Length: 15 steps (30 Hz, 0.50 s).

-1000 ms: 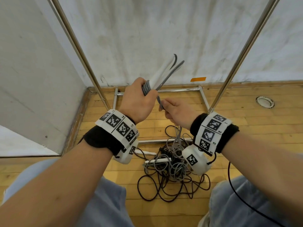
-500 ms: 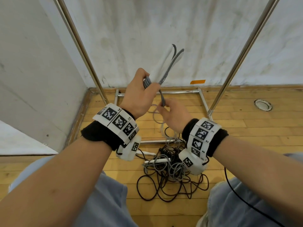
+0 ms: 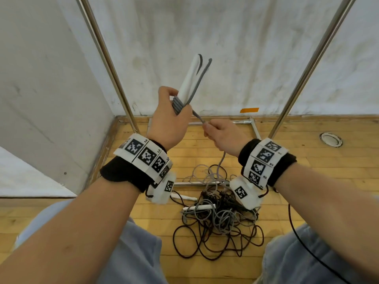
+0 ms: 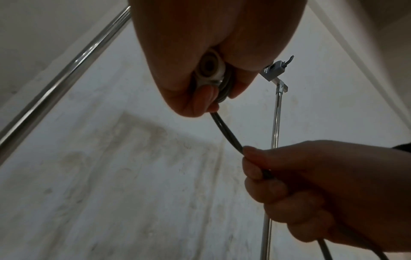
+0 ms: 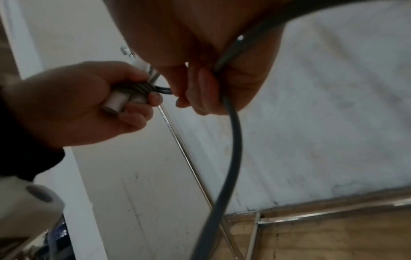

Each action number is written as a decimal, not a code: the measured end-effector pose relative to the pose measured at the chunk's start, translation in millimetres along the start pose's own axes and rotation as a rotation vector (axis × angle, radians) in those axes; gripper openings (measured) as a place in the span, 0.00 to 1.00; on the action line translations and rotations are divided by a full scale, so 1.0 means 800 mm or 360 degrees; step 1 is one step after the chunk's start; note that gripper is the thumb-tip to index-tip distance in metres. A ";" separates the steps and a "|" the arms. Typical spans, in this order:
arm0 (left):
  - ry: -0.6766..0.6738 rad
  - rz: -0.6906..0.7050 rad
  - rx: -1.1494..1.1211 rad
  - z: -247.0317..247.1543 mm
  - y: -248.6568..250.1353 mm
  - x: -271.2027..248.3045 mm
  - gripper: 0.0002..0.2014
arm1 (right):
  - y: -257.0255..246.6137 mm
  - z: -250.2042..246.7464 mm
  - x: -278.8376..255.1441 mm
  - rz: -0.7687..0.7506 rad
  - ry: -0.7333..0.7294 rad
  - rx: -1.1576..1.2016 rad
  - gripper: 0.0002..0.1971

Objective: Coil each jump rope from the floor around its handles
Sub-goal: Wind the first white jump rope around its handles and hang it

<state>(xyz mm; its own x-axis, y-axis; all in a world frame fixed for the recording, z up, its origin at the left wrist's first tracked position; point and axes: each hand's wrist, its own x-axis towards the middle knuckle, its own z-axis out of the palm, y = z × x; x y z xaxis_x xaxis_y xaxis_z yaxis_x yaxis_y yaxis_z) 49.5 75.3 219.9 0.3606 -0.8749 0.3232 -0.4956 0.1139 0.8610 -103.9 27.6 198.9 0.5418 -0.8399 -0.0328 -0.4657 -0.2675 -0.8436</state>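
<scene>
My left hand [image 3: 170, 121] grips two white jump-rope handles [image 3: 189, 78] held together, pointing up and away, with several turns of grey rope [image 3: 177, 104] coiled round their lower part. The handle ends [image 5: 120, 102] stick out below the left hand's fingers [image 5: 138, 112]. My right hand [image 3: 223, 134], just right of the left and slightly lower, pinches the same grey rope [image 4: 227, 133], which runs taut from the coil into its fist [image 4: 311, 179] and drops below it [image 5: 231, 140] toward the floor.
On the wooden floor [image 3: 307, 160] between my knees lies a tangle of grey and dark ropes [image 3: 217, 224] with two more white handles [image 3: 199, 207]. A metal frame [image 3: 106, 58] rises on both sides before the white wall. A round floor fitting [image 3: 330, 139] sits at the right.
Both hands have risen a little. The right hand swung under the handles and out to the right, pulling the grey rope taut from the coil.
</scene>
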 end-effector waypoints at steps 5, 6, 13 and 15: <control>-0.0087 -0.0041 0.0462 -0.017 -0.021 0.006 0.12 | -0.014 -0.005 -0.007 -0.0186 -0.0027 -0.0440 0.23; -0.0136 -0.0034 0.0559 -0.019 -0.024 0.005 0.12 | -0.016 -0.007 -0.008 -0.0197 -0.0044 -0.0480 0.23; -0.0575 0.0016 0.1187 0.001 -0.032 -0.002 0.12 | -0.019 -0.007 -0.020 -0.0194 -0.0241 -0.0381 0.19; -0.0715 -0.0011 0.1235 0.008 -0.034 -0.007 0.12 | -0.016 -0.009 -0.023 -0.0217 -0.0219 -0.0496 0.17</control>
<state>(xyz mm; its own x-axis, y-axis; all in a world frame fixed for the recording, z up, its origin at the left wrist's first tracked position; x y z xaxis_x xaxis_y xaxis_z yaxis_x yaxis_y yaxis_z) 55.6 73.6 192.4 0.1034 -0.9946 -0.0054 -0.9480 -0.1002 0.3019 -113.0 43.3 214.1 0.6925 -0.7211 -0.0209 -0.5623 -0.5213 -0.6419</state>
